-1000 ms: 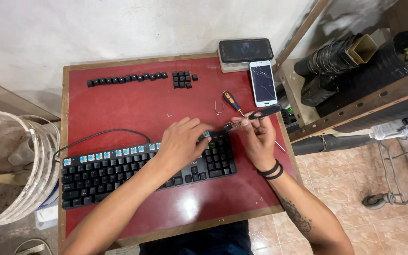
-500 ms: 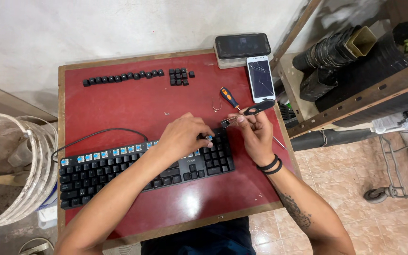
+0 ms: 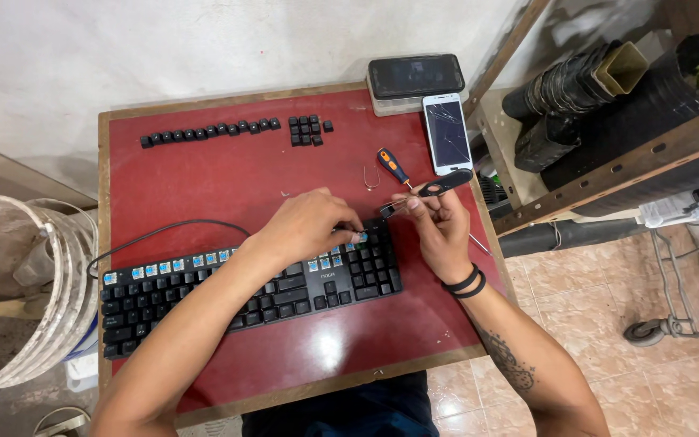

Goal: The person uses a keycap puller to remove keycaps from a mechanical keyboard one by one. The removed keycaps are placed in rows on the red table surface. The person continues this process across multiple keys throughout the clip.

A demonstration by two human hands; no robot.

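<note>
Two hands stayed at the keyboard's top right corner, barely moved from a second before.

Over that second the left hand (image 3: 309, 231) kept its fingers pinched narrowly on a keycap at the top row of the black keyboard (image 3: 244, 287), which lay across the red table (image 3: 204, 178). The right hand (image 3: 438, 231) held the black puller tool (image 3: 426, 194) closed in its fingers, just above that corner. Pulled keycaps (image 3: 232, 129) remained in rows at the far edge, and the screwdriver (image 3: 392, 166) lay untouched; the work looked mid-pull.
</note>
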